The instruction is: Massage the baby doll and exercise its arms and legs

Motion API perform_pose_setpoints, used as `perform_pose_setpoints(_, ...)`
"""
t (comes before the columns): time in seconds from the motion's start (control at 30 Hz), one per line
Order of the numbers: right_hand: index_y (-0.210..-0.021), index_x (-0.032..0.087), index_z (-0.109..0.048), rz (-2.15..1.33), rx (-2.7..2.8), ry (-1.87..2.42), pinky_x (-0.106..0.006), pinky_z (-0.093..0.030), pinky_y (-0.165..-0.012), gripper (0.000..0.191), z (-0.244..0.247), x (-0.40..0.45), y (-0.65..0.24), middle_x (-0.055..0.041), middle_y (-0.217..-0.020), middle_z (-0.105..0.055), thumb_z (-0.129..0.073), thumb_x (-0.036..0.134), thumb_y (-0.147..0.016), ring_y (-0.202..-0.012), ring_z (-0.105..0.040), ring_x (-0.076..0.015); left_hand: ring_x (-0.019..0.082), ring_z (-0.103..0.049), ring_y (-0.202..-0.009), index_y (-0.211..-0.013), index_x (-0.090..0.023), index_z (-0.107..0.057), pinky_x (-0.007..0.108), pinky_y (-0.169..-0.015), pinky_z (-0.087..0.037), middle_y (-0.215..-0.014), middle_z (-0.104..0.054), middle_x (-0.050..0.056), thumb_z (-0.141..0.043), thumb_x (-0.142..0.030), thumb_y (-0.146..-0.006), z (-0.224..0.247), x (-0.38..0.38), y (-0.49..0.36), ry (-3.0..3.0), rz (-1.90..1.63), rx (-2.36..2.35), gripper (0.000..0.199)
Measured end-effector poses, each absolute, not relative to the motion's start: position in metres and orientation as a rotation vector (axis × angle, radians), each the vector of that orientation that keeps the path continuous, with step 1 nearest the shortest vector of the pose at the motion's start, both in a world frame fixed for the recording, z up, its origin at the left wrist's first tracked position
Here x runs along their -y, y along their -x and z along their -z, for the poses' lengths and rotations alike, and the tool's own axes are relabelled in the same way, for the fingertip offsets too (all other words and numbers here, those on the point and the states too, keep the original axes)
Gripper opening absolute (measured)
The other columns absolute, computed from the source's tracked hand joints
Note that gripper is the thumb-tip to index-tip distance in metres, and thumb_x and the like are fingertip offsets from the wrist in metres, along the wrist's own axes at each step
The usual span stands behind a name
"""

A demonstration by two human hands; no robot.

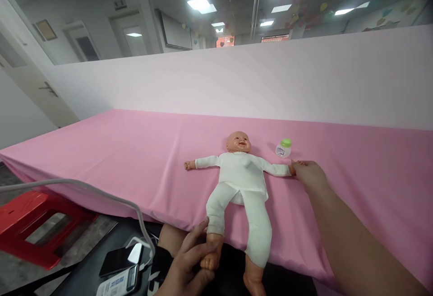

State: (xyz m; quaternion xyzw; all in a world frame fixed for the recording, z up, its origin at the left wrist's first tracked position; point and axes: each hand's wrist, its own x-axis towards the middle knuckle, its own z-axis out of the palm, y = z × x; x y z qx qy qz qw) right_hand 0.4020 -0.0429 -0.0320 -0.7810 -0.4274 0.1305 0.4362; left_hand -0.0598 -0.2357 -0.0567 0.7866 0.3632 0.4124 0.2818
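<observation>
A baby doll in a white top and white trousers lies face up on the pink cloth, arms spread and legs hanging toward me over the near edge. My left hand is closed around the doll's foot at the left, its fingers beside the trouser cuff. At the right, my right hand pinches the doll's small hand at the end of the outstretched sleeve. Just beyond that hand stands a small clear jar with a green lid.
A red stool stands at the lower left, with a grey cable crossing near it. A black phone and a white device lie on a dark surface. Behind the cloth rises a white wall topped with glass.
</observation>
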Motion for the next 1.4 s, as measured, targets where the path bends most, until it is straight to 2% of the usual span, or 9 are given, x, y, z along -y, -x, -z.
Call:
perform_pose_setpoints(0.3, -0.081, 0.023, -0.071, -0.436, 1.183, 2.184, -0.042, -0.050, -0.064, 0.026, 0.016, 0.046, -0.414, -0.0114, -0.074, -0.069, -0.069, 0.049, -0.077, -0.070, -0.068, -0.0316, 0.035, -0.046, -0.149, -0.138, -0.039, -0.065, 0.050, -0.115, -0.050, -0.169, -0.036, 0.008, -0.073, -0.031, -0.094, 0.048, 0.242, 0.052, -2.137, -1.106, -0.989, 0.045)
perform_pose_setpoints(0.4, -0.106, 0.020, -0.074, -0.444, 1.182, 2.276, -0.046, -0.053, -0.069, 0.045, 0.006, 0.051, -0.412, -0.0164, -0.091, -0.074, -0.067, 0.055, -0.078, -0.080, -0.071, -0.0363, 0.036, -0.050, -0.146, -0.129, -0.037, -0.071, 0.051, -0.110, -0.053, -0.168, -0.038, 0.008, -0.073, -0.029, -0.092, 0.049, 0.245, 0.059, -2.094, -1.086, -1.048, 0.037)
perform_pose_setpoints(0.57, -0.144, 0.016, -0.059, -0.336, 1.274, 2.331, -0.053, -0.056, -0.077, 0.078, -0.024, 0.071, -0.397, -0.0227, -0.116, -0.074, -0.064, 0.063, -0.081, -0.097, -0.072, -0.0432, 0.037, -0.059, -0.137, -0.118, -0.033, -0.076, 0.050, -0.107, -0.056, -0.161, -0.049, 0.010, -0.076, -0.038, -0.086, 0.055, 0.244, 0.083, -2.129, -1.053, -1.058, 0.032)
perform_pose_setpoints(0.73, -0.136, 0.023, -0.065, -0.259, 1.480, 2.094, -0.048, -0.059, -0.080, 0.064, -0.054, 0.120, -0.354, -0.0163, -0.118, -0.075, -0.063, 0.064, -0.087, -0.106, -0.072, -0.0387, 0.028, -0.071, -0.107, -0.096, -0.028, -0.077, 0.041, -0.089, -0.062, -0.122, -0.072, 0.010, -0.062, -0.034, -0.096, 0.038, 0.234, 0.080, -1.925, -1.208, -1.297, 0.016)
perform_pose_setpoints(0.87, -0.125, 0.030, -0.071, -0.455, 1.846, 1.527, -0.041, -0.063, -0.082, 0.042, -0.049, 0.181, -0.304, -0.0093, -0.114, -0.076, -0.062, 0.056, -0.094, -0.098, -0.074, -0.0289, 0.023, -0.070, -0.094, -0.093, -0.024, -0.073, 0.036, -0.084, -0.059, -0.101, -0.073, 0.008, -0.056, -0.027, -0.099, 0.011, 0.198, 0.056, -1.943, -1.324, -1.223, 0.018)
perform_pose_setpoints(0.97, -0.129, 0.033, -0.068, -0.358, 2.033, 1.332, -0.043, -0.063, -0.092, 0.039, -0.022, 0.222, -0.279, -0.0086, -0.130, -0.071, -0.069, 0.047, -0.093, -0.113, -0.072, -0.0305, 0.021, -0.068, -0.094, -0.100, -0.023, -0.072, 0.033, -0.082, -0.057, -0.108, -0.072, 0.008, -0.054, -0.024, -0.097, -0.010, 0.152, 0.046, -1.965, -1.330, -1.301, 0.018)
perform_pose_setpoints(1.1, -0.142, 0.031, -0.062, -0.006, 2.141, 1.220, -0.058, -0.060, -0.101, 0.071, 0.021, 0.254, -0.269, -0.0143, -0.160, -0.048, -0.084, 0.053, -0.077, -0.140, -0.053, -0.0459, 0.025, -0.066, -0.111, -0.114, -0.022, -0.072, 0.035, -0.089, -0.054, -0.127, -0.069, 0.009, -0.059, -0.026, -0.092, -0.025, 0.082, 0.058, -2.009, -1.143, -1.663, 0.026)
perform_pose_setpoints(1.27, -0.158, 0.032, -0.048, 0.220, 2.330, 1.174, -0.061, -0.058, -0.100, 0.089, 0.059, 0.268, -0.273, -0.0145, -0.174, -0.021, -0.083, 0.049, -0.078, -0.147, -0.042, -0.0511, 0.035, -0.058, -0.131, -0.135, -0.017, -0.060, 0.039, -0.095, -0.049, -0.150, -0.057, 0.017, -0.064, -0.046, -0.091, -0.021, 0.016, 0.078, -1.965, -0.701, -1.991, 0.052)
perform_pose_setpoints(1.4, -0.161, 0.033, -0.042, 0.366, 2.345, 1.177, -0.065, -0.055, -0.101, 0.091, 0.079, 0.267, -0.271, -0.0174, -0.175, -0.013, -0.081, 0.048, -0.080, -0.150, -0.035, -0.0536, 0.031, -0.067, -0.106, -0.105, -0.018, -0.065, 0.034, -0.076, -0.046, -0.124, -0.070, 0.016, -0.068, -0.053, -0.087, -0.013, -0.005, 0.077, -2.059, -0.486, -1.947, 0.040)
